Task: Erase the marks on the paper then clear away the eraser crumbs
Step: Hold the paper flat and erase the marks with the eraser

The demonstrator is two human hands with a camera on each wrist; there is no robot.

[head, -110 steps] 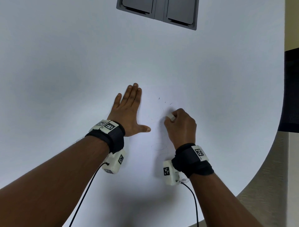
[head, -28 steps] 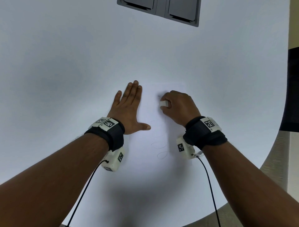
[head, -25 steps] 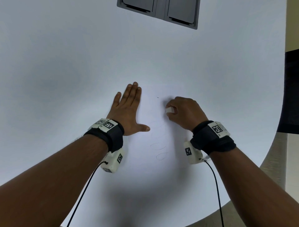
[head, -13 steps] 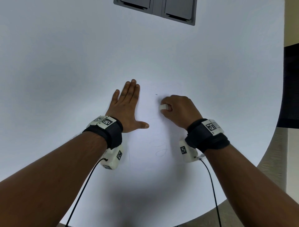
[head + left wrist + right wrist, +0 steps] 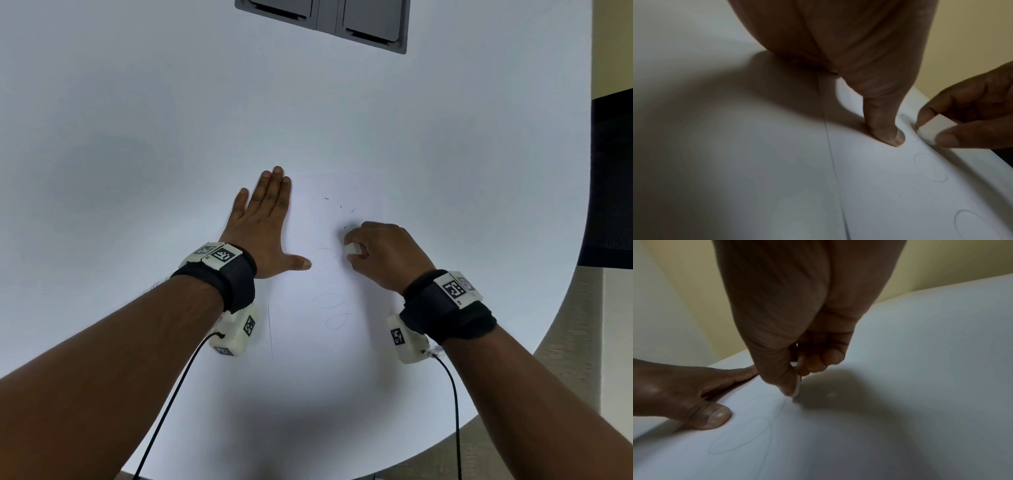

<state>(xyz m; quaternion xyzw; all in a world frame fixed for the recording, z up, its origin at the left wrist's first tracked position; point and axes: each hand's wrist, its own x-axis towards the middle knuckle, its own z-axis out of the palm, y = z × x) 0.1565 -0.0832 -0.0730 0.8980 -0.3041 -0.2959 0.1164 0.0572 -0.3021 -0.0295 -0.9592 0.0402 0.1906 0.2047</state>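
We press our left hand (image 5: 265,228) flat on the left part of the paper (image 5: 301,342), fingers straight and together, thumb splayed right toward the pencil loops (image 5: 330,303). Our right hand (image 5: 383,255) pinches the small white eraser (image 5: 351,249) between thumb and curled fingers, its lower edge touching the sheet at the top of the loops, just right of the left thumb. The paper lies on the white table (image 5: 137,120) between our forearms. A few dark eraser crumbs (image 5: 340,205) sit scattered on the sheet just beyond the right hand. A grey panel (image 5: 329,20) is set into the table's far edge.
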